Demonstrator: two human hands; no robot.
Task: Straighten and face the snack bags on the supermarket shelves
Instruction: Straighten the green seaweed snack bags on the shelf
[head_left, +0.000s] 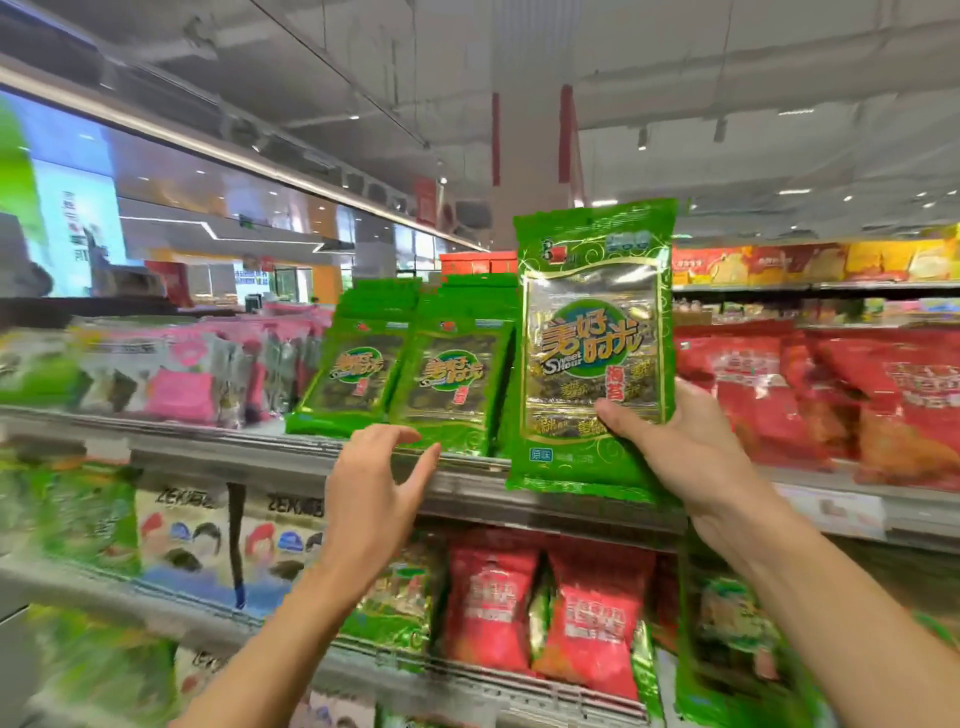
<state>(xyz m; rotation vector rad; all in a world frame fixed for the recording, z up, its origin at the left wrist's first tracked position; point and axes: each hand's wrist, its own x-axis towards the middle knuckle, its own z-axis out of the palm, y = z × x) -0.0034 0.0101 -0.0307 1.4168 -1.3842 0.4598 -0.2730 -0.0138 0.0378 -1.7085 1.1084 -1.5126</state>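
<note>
My right hand grips a green seaweed snack bag by its lower right part, thumb across the front. The bag is upright, label facing me, lifted in front of the top shelf. On that shelf two rows of the same green bags lean back to the left of the held bag. Just below the front of those rows hovers my left hand, fingers spread and loosely curved, holding nothing.
Pink and grey bags fill the top shelf to the left, red bags to the right. The shelf below carries red bags, green bags and white bags with cartoon faces. An aisle with more shelves lies behind.
</note>
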